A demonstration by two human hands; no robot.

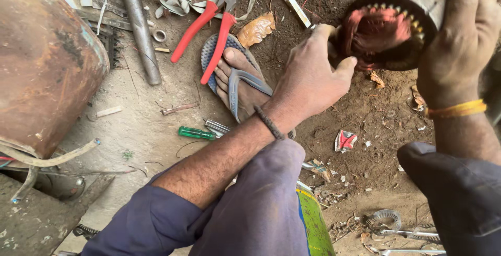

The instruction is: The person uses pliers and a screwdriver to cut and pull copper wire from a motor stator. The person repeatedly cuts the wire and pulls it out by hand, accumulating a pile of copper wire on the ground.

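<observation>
Your left hand point(313, 76) reached into the open end of the motor stator point(396, 21), fingers pinching the reddish copper windings point(373, 31). Your right hand point(462, 42) was clamped around the stator's grey outer shell (held tilted above the dirt ground point(365, 125)). Red-handled pliers point(209, 31) lay just beyond your sandalled foot point(240, 81), a green screwdriver point(195, 133) nearer your knee.

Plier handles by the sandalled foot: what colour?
Red, on the metal-jawed pliers; clearest in the head view.
</observation>
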